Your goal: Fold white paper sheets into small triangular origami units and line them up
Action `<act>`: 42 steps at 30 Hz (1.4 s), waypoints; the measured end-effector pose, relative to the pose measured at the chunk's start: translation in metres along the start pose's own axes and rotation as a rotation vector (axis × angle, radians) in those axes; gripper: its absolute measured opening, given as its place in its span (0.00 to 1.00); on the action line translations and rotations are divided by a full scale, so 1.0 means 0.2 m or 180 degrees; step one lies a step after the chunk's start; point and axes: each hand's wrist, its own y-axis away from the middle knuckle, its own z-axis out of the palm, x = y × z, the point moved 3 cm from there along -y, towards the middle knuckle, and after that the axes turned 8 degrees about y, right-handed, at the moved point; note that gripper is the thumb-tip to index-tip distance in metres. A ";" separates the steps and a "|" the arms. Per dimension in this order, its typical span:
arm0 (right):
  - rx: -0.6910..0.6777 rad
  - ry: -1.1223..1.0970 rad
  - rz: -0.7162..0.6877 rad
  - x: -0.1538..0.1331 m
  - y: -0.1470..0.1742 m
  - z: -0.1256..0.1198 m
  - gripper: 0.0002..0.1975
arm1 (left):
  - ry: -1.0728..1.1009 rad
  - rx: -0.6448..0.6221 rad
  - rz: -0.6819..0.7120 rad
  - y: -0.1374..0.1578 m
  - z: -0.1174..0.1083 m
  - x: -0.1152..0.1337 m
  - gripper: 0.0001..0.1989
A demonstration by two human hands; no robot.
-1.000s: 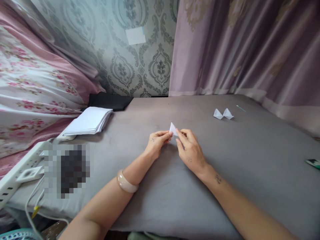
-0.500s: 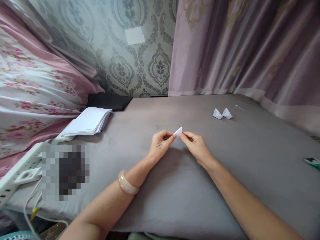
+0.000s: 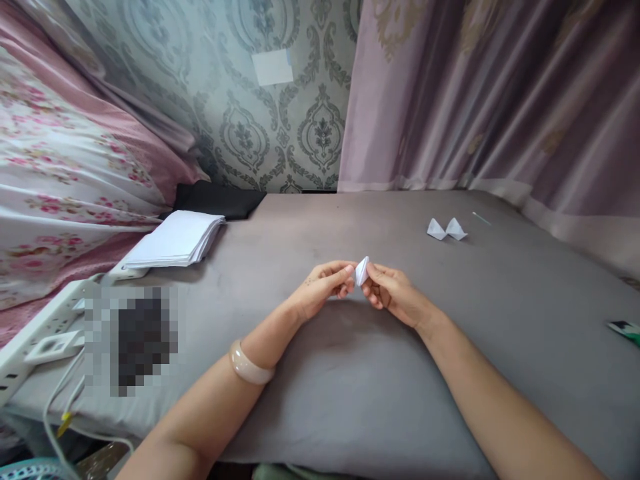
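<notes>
A small folded piece of white paper (image 3: 363,272) is held up over the grey-covered table, its pointed tip upward and its folded layers showing. My right hand (image 3: 397,292) pinches its right side between thumb and curled fingers. On the other side, my left hand (image 3: 324,285) has its fingertips at the paper's left edge, its thumb just beside it. Farther off to the right, a white folded-paper piece with two peaks (image 3: 447,229) stands on the table.
A stack of white paper (image 3: 173,240) lies at the left, before a black flat item (image 3: 217,201). A white power strip (image 3: 47,327) with cables runs along the left edge. A thin stick (image 3: 481,218) lies back right; a green-and-white item (image 3: 625,329) sits at the far right.
The folded paper has turned from a slanted position to a more upright one. Both hands have rolled, so more of the curled fingers shows. The left thumb has shifted off the paper's face.
</notes>
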 end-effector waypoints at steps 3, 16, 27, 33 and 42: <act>-0.0075 0.0055 0.0012 0.00 0.01 0.00 0.20 | 0.0101 0.0078 -0.0057 0.00 -0.02 0.00 0.19; 0.0227 0.1089 -0.0476 -0.02 0.01 -0.01 0.19 | -0.0206 0.0184 0.0184 -0.02 -0.05 0.00 0.16; 0.1375 0.1194 -0.1771 -0.07 0.00 -0.01 0.09 | 0.0227 0.0635 0.1080 -0.02 -0.02 0.03 0.13; 0.1499 0.0745 -0.1504 -0.06 0.01 0.01 0.14 | 0.0197 0.0705 0.1350 -0.02 -0.01 0.02 0.13; 0.1243 0.0715 -0.1412 -0.03 -0.01 0.02 0.14 | 0.0240 0.0533 0.1250 -0.01 0.00 0.01 0.26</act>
